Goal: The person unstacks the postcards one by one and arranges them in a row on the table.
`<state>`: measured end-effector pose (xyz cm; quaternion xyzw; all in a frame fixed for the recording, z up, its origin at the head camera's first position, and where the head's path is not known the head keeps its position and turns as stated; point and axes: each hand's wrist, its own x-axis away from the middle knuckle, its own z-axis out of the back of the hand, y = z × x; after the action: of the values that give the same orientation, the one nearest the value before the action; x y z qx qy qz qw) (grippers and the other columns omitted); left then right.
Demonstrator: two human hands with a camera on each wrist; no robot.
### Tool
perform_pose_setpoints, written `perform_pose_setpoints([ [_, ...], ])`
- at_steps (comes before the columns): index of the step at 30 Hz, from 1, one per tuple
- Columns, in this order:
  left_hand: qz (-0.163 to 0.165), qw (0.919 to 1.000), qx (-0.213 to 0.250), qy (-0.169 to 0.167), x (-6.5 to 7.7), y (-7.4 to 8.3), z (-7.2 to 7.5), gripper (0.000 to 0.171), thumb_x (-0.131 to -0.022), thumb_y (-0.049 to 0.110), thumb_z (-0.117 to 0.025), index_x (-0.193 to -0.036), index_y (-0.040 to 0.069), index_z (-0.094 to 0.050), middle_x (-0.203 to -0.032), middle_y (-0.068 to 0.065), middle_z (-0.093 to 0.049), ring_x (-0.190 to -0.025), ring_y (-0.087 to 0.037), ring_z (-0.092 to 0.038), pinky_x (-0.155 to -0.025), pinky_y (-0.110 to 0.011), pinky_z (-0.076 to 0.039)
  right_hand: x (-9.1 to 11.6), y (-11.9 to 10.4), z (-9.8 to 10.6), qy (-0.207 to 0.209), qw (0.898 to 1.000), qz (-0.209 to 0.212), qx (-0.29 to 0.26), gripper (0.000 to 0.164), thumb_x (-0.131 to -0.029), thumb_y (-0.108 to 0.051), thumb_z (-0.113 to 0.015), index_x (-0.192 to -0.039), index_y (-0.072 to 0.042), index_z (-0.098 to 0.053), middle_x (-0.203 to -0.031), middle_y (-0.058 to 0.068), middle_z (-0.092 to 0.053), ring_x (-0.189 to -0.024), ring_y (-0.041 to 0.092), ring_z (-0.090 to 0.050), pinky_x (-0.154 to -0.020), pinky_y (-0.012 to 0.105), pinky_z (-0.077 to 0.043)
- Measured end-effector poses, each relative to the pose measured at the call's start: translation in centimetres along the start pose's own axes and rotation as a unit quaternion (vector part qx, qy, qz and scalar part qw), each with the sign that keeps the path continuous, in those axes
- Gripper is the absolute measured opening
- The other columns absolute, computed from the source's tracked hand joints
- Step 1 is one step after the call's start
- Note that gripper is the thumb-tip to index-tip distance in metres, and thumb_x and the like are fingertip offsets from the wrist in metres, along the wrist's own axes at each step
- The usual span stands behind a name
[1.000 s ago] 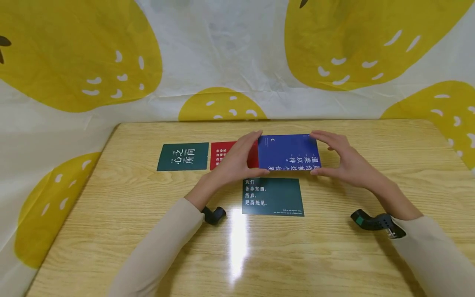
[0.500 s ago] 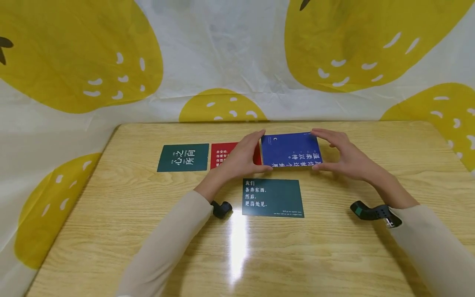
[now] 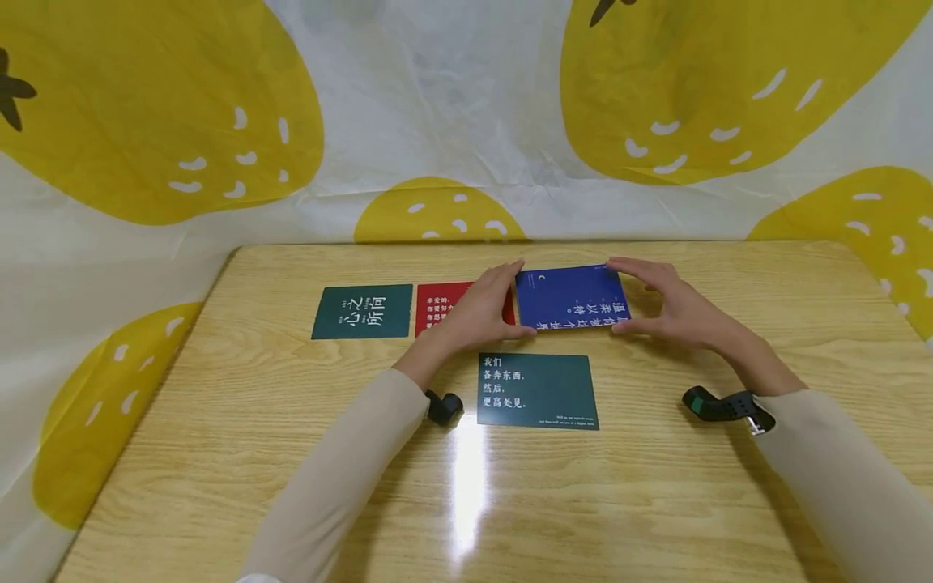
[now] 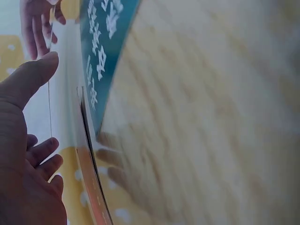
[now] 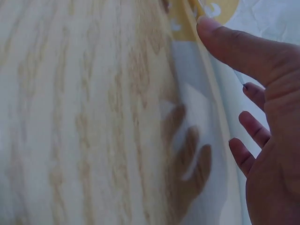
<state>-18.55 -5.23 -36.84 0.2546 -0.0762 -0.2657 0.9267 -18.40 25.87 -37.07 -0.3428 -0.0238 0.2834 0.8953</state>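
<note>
A dark blue card (image 3: 572,295) with white writing and a small moon is held by both hands near the back of the table. My left hand (image 3: 477,312) grips its left end, thumb at the near edge and fingers at the far edge. At the right end, my right hand (image 3: 678,308) grips it the same way. Edge-on in the left wrist view, the card is a thin line raised off the table. A red card (image 3: 440,298) lies to its left, partly hidden by my left hand. Nearer lies a dark green card (image 3: 557,389) with white writing.
Another green card (image 3: 397,324) lies left of the red one, its large characters turned sideways. Behind the wooden table (image 3: 219,421) hangs a white cloth (image 3: 452,97) with yellow fruit shapes. Black straps sit on both wrists.
Both hands have shifted the blue card slightly to the right, away from the red card, and its left end now shows a small gap from it. The other cards lie still.
</note>
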Motion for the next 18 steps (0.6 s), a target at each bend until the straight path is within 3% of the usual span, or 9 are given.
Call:
perform_pose_setpoints([
  [7, 0.007, 0.9999, -0.002, -0.012, -0.6, -0.2, -0.2, 0.103, -0.077, 0.045, -0.077, -0.154, 0.012, -0.015, -0.156, -0.006, -0.024, -0.143, -0.019, -0.017, -0.114, -0.030, -0.016, -0.2, 1.0, -0.1, -0.004, 1.000, -0.016, -0.009, 0.087, -0.072, -0.021, -0.086, -0.146, -0.015, -0.041, -0.150, 0.009, -0.035, -0.130, 0.035, -0.028, -0.096, 0.056, -0.032],
  [14, 0.009, 0.9997, 0.001, -0.021, -0.8, -0.2, -0.2, 0.103, -0.077, 0.045, -0.076, -0.153, 0.011, -0.016, -0.156, -0.007, -0.023, -0.143, -0.020, -0.017, -0.115, -0.030, -0.016, -0.2, 1.7, -0.3, -0.005, 1.000, 0.007, 0.004, 0.085, -0.072, -0.021, -0.086, -0.145, -0.012, -0.042, -0.148, 0.012, -0.038, -0.133, 0.037, -0.027, -0.101, 0.060, -0.023],
  [18, 0.013, 0.9995, -0.006, -0.027, -0.9, -0.2, -0.2, 0.103, -0.077, 0.045, -0.076, -0.153, 0.011, -0.017, -0.156, -0.008, -0.023, -0.143, -0.022, -0.017, -0.115, -0.031, -0.015, -0.1, 1.8, -0.5, -0.008, 1.000, -0.002, 0.013, 0.085, -0.072, -0.024, -0.085, -0.145, -0.011, -0.042, -0.149, 0.014, -0.036, -0.134, 0.038, -0.026, -0.103, 0.060, -0.019],
])
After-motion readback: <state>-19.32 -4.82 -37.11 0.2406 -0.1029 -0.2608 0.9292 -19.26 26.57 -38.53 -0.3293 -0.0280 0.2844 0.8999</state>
